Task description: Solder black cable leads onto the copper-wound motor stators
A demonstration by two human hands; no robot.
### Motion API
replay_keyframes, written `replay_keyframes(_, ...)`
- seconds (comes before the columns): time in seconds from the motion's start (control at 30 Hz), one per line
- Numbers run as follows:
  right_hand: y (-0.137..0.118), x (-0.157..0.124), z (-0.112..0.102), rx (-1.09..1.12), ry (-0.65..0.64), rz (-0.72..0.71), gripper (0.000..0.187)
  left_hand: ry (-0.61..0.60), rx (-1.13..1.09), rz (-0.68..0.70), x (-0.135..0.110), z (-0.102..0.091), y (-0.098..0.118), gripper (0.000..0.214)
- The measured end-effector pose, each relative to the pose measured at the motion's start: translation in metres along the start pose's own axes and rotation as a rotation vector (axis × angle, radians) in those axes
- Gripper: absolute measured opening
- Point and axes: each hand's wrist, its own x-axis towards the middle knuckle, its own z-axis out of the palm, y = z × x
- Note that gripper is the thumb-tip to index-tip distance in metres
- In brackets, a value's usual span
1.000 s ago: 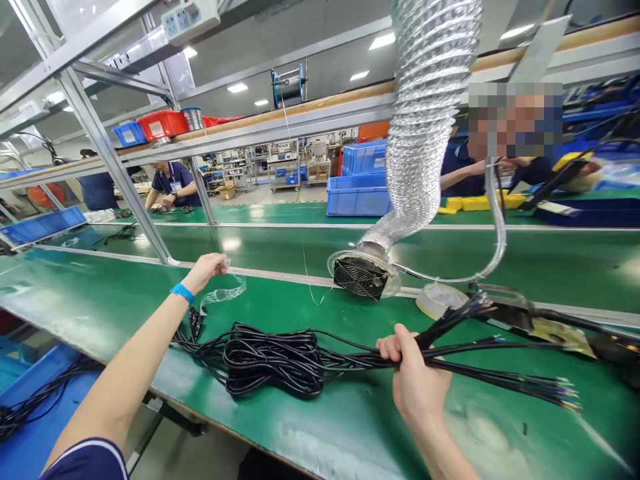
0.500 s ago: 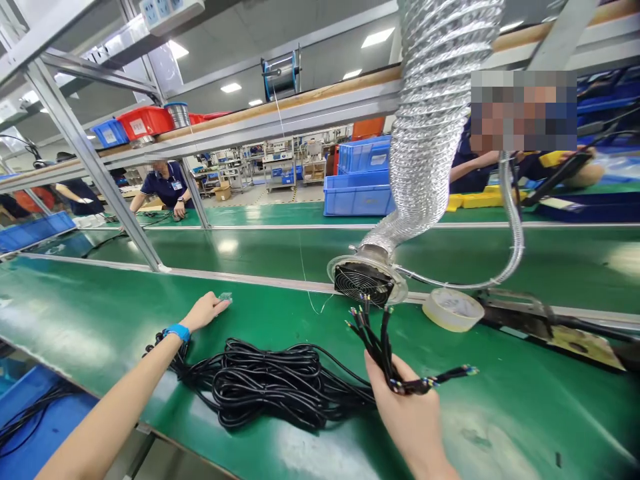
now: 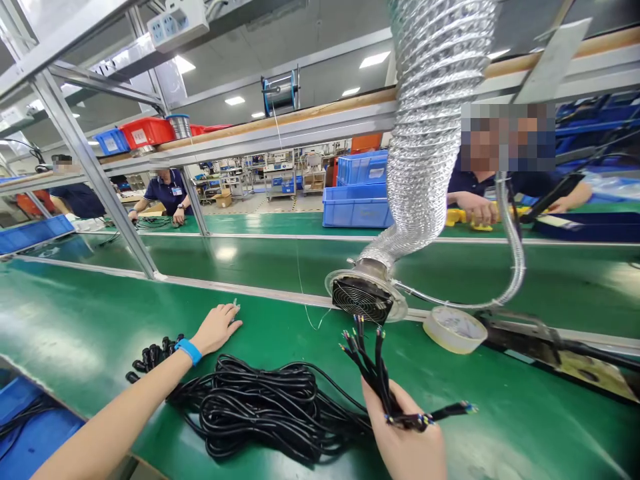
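My right hand (image 3: 407,437) is closed around a bunch of black cable ends (image 3: 375,373). Small coloured wire tips fan out from it, most pointing up and one group to the right. From there the black cables (image 3: 265,407) run left into a coiled, tied bundle on the green bench. Black connectors (image 3: 155,353) lie at the bundle's left end, beside my left wrist with its blue band. My left hand (image 3: 217,327) rests palm down on the bench beyond the bundle, fingers stretched and thumb apart. A small clear scrap (image 3: 236,304) shows at its fingertips.
A fume duct with a fan grille (image 3: 363,300) hangs ahead of my right hand. To its right lie a tape roll (image 3: 455,328) and a metal tool (image 3: 565,357). A blue bin (image 3: 35,427) stands at lower left. Co-workers sit across the bench.
My left hand has moved slightly right and flattened, its thumb now apart from the fingers. The black connectors show more fully. My right hand keeps its hold on the cable ends.
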Motion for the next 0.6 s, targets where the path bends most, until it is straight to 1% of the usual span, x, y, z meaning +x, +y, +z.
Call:
replay_keyframes(0.07, -0.001, -0.001, 0.000, 0.042, -0.006, 0.014, 0.030, -0.030, 0.020, 0.034, -0.002, 0.001, 0.005, 0.024)
replay_keyframes(0.17, -0.004, -0.004, 0.001, 0.081, 0.002, 0.036, 0.031, -0.050, 0.040, 0.027, 0.002, 0.004, 0.008, 0.029)
replay_keyframes(0.27, -0.005, -0.005, 0.001, 0.079, -0.005, 0.028, 0.031, -0.024, 0.045, -0.031, 0.009, 0.006, 0.010, 0.030)
replay_keyframes(0.4, -0.002, -0.003, 0.001, 0.066, 0.012, 0.000, 0.033, 0.030, 0.006, -0.135, 0.019, 0.003, 0.014, 0.016)
replay_keyframes(0.47, -0.001, -0.003, 0.001, 0.058, 0.017, 0.003, 0.032, 0.046, -0.013, -0.180, 0.022, 0.000, 0.017, 0.023)
replay_keyframes(0.53, 0.000, -0.002, 0.000, 0.045, 0.012, 0.015, 0.031, 0.059, -0.023, -0.214, 0.024, -0.002, 0.020, 0.042)
replay_keyframes(0.6, -0.001, -0.002, 0.000, 0.030, 0.001, 0.030, 0.031, 0.079, -0.037, -0.233, 0.025, -0.004, 0.024, 0.055)
